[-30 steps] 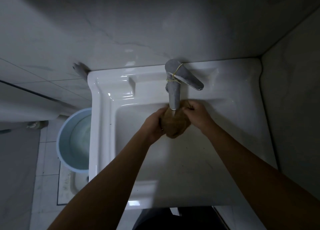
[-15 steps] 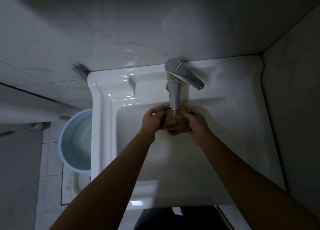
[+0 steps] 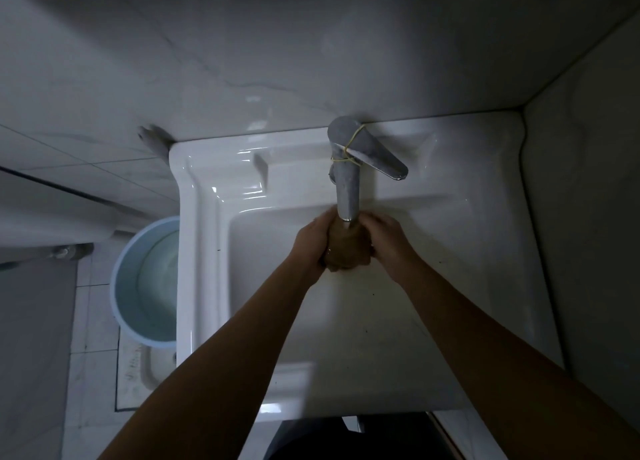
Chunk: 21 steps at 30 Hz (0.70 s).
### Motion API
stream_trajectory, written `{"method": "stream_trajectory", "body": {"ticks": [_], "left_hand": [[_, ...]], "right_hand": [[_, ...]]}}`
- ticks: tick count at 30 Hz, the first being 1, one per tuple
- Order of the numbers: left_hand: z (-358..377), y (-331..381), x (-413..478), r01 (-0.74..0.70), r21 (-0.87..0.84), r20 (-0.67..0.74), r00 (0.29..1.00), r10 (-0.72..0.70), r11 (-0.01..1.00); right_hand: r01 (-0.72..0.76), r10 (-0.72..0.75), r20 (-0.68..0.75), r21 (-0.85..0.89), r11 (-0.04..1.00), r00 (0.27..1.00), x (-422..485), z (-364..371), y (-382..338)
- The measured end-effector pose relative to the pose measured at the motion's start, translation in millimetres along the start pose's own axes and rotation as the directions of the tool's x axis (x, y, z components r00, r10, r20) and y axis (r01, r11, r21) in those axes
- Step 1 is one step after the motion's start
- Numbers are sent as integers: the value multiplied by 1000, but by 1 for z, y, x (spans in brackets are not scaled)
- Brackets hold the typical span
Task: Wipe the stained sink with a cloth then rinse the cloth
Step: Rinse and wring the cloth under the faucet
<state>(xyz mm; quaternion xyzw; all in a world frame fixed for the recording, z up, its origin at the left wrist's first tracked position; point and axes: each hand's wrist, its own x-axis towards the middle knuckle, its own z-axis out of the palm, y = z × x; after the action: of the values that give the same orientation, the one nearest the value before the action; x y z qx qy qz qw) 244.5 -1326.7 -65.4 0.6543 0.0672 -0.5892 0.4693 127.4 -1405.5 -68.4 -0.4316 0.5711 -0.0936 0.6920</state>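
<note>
A bunched brown cloth [image 3: 346, 250] hangs right under the spout of the metal faucet [image 3: 346, 186], over the basin of the white sink [image 3: 478, 238]. My left hand [image 3: 310, 241] grips the cloth from the left side. From the right, my right hand [image 3: 384, 236] grips it too, so the cloth is squeezed between both. A few dark specks show on the sink's basin floor. Whether water runs from the spout is too dim to tell.
A yellow rubber band wraps the faucet's lever handle [image 3: 377, 158]. A light blue bucket [image 3: 138, 286] with water stands on the floor left of the sink. Tiled walls close in behind and at the right [image 3: 588, 217].
Both hands have kept working the cloth under the spout; it was pressed flat between them half a second ago and is now bunched upright again, hands slightly higher.
</note>
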Motion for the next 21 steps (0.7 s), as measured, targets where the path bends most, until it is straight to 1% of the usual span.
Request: {"method": "stream_trajectory", "body": {"ticks": [2,3,5,6,7,8,9,11,13,15,17,19,21], "left_hand": [[1,4,0,24,-34,-18,1000,-24,999],[1,7,0,20,-13,-50,999,-20,1000],[0,11,0,-32,155,-118,992,51,987],[-2,11,0,-73,260,-128,986,109,963],[-3,10,1,-112,345,-126,978,164,932],[-4,8,3,-138,396,-120,972,200,908],[-5,6,2,-152,412,-107,971,213,898],[-6,4,3,-177,417,-53,974,218,891],[-8,3,2,-173,405,17,983,182,898],[-15,6,-3,-121,325,105,990,91,938],[-23,11,-7,-68,256,264,965,-2,964],[-31,17,-10,-55,253,387,921,-49,966],[-36,22,-9,-59,268,416,907,-61,962]], "right_hand": [[132,-120,77,-183,974,990,-3,6,10],[202,-178,113,-251,947,977,-5,9,15],[284,-260,117,-288,915,958,-6,11,22],[280,-269,79,-279,918,960,-5,11,24],[241,-241,30,-249,938,970,-2,10,24],[178,-183,-8,-188,966,983,-1,9,22],[96,-100,-22,-116,989,995,1,8,19],[-36,36,-17,-3,999,999,3,9,11],[-48,48,-43,6,999,998,8,8,7],[-30,32,-81,17,999,996,11,3,4],[-29,34,-73,64,998,997,12,-4,3],[-39,36,31,76,996,999,9,-8,4],[-26,26,154,0,1000,988,3,-8,6]]}}
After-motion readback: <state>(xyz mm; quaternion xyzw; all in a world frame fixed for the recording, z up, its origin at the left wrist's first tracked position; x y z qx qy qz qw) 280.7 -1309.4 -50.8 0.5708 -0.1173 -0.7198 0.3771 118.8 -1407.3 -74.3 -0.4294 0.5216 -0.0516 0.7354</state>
